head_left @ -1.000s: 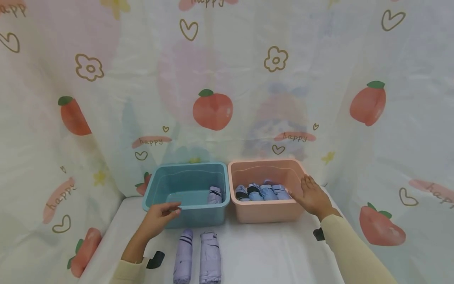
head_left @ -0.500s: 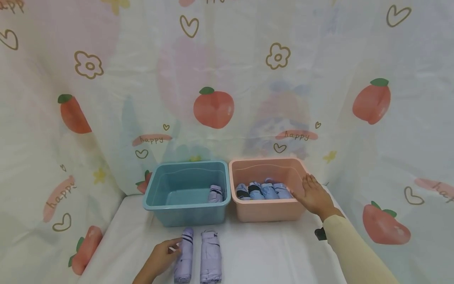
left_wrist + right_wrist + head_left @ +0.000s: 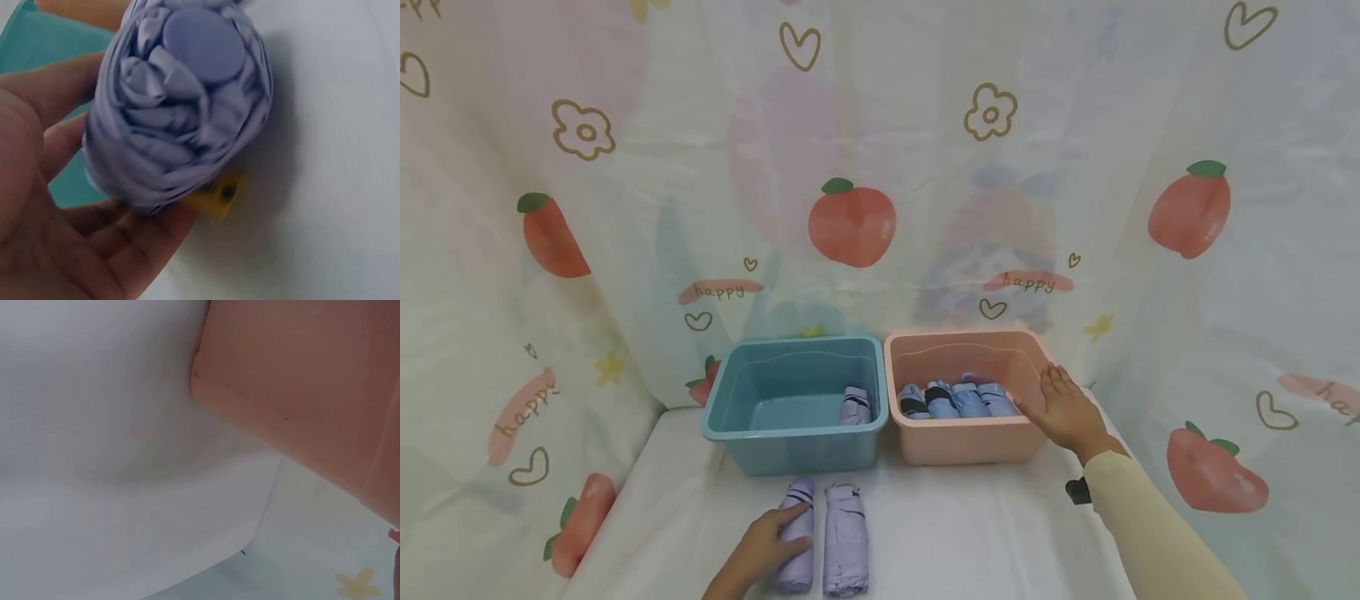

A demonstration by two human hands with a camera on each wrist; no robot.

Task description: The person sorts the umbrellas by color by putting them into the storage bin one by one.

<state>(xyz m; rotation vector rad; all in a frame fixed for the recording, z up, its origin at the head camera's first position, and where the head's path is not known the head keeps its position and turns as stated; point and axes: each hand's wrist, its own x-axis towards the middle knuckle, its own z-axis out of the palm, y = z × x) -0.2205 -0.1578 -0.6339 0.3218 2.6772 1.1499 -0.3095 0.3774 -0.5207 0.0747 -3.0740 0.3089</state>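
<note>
My left hand (image 3: 760,543) grips a lavender folded umbrella (image 3: 797,571) on the table, fingers and thumb around its sides. In the left wrist view that umbrella (image 3: 181,119) shows its round end cap and bunched fabric, with a small yellow tag (image 3: 219,197) beneath. A second lavender folded umbrella (image 3: 846,542) lies just to its right. At the right rim of the pink bin (image 3: 973,443) rests my right hand (image 3: 1067,415), its fingers straight. Several blue folded umbrellas (image 3: 970,402) stand in a row inside that bin.
A teal bin (image 3: 801,454) stands left of the pink one, with one lavender umbrella (image 3: 855,407) at its right end. Both bins are on a white-covered table (image 3: 962,533), and a fruit-printed curtain (image 3: 850,125) hangs behind and along both sides.
My left hand has come down from the teal bin's front rim to the left lavender umbrella, taken hold of it and tilted it slightly. The right hand has stayed at the pink bin.
</note>
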